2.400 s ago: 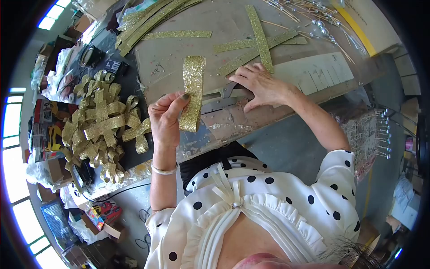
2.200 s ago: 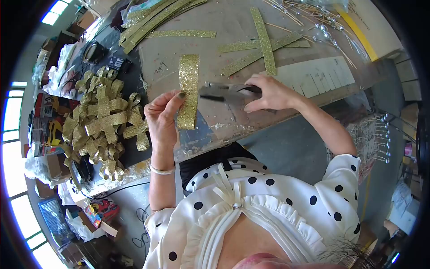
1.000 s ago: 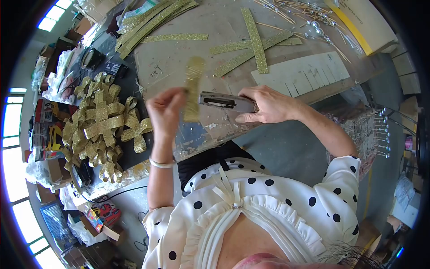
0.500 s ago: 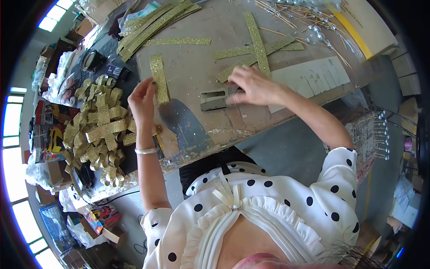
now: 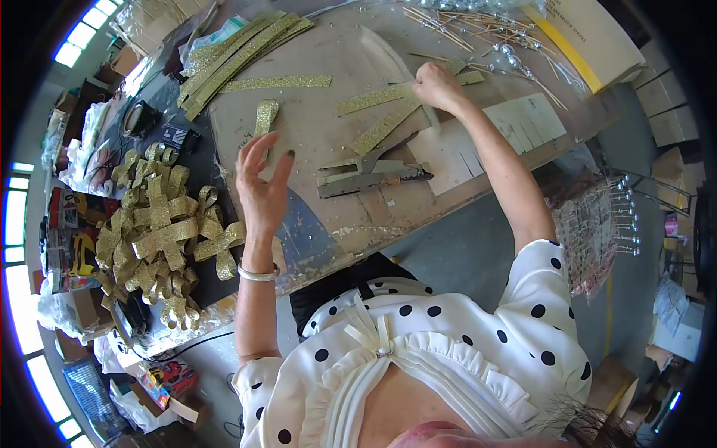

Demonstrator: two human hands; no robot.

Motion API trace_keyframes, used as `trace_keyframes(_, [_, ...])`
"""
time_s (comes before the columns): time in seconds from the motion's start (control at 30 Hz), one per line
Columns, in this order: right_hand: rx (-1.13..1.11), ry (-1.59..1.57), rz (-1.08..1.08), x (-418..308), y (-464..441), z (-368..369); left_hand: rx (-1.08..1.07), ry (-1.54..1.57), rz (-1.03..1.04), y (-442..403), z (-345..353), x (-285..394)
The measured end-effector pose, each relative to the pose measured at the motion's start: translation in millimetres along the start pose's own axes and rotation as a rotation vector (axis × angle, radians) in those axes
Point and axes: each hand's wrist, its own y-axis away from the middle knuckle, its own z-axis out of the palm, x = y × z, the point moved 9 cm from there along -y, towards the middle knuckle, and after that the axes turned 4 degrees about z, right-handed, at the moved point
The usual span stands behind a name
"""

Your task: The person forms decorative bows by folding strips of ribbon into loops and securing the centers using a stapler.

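Note:
My left hand (image 5: 260, 183) has its thumb and fingers apart beside a gold glitter ribbon strip (image 5: 266, 116), whose lower end is hidden behind the fingers. The strip curls over at its top. Over by the crossed gold ribbon strips (image 5: 385, 133), my right hand (image 5: 439, 87) is closed in a pinch on one strip (image 5: 386, 51), which is smeared by motion. A stapler (image 5: 373, 179) lies on the table between my hands, its arm raised from the base.
Finished-looking gold ribbon bows (image 5: 168, 231) are heaped at the left. More flat strips (image 5: 243, 60) lie at the back left. Sticks with silver beads (image 5: 508, 48) and a cardboard box (image 5: 586, 41) occupy the back right. A white marked board (image 5: 515, 134) lies right of the stapler.
My right hand has moved from the stapler up to the ribbon strips and lifted the top one. My left hand's fingers have spread from a pinch, and the strip there is now curled.

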Motion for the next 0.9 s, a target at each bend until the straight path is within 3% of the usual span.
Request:
trace_keyframes(0.17, [0.223, -0.169, -0.121, 18, 8, -20, -0.213, 0.329, -0.065, -1, 52, 14])
trace_keyframes(0.3, [0.292, -0.381, -0.156, 11, 22, -36, -0.387, 0.483, -0.152, -1, 97, 28])
trace_keyframes(0.33, [0.223, -0.477, -0.123, 4, 28, -38, -0.387, 0.482, -0.149, -5, 105, 32])
trace_keyframes(0.47, [0.11, -0.692, -0.13, -31, 59, -41, -0.437, 0.908, -0.644, -14, 160, 25])
trace_keyframes(0.67, [0.05, -0.863, -0.142, -35, 87, -33, -0.33, 0.96, -0.603, -25, 180, 10])
trace_keyframes(0.73, [-0.047, -1.172, 0.017, -15, 90, -25, -0.175, 0.893, -0.593, -27, 166, -3])
trace_keyframes(0.8, [0.049, -1.197, 0.002, 6, 90, -33, -0.061, 0.909, -0.636, -31, 159, -40])
trace_keyframes(0.83, [0.124, -1.201, -0.046, 19, 90, -43, -0.193, 1.043, -0.544, -41, 164, -56])
trace_keyframes(0.87, [0.265, -1.24, -0.043, 34, 92, -51, -0.036, 0.991, -0.683, -38, 149, -57])
trace_keyframes(0.9, [0.417, -1.269, -0.04, 49, 93, -57, -0.247, 0.819, -0.47, -59, 151, -89])
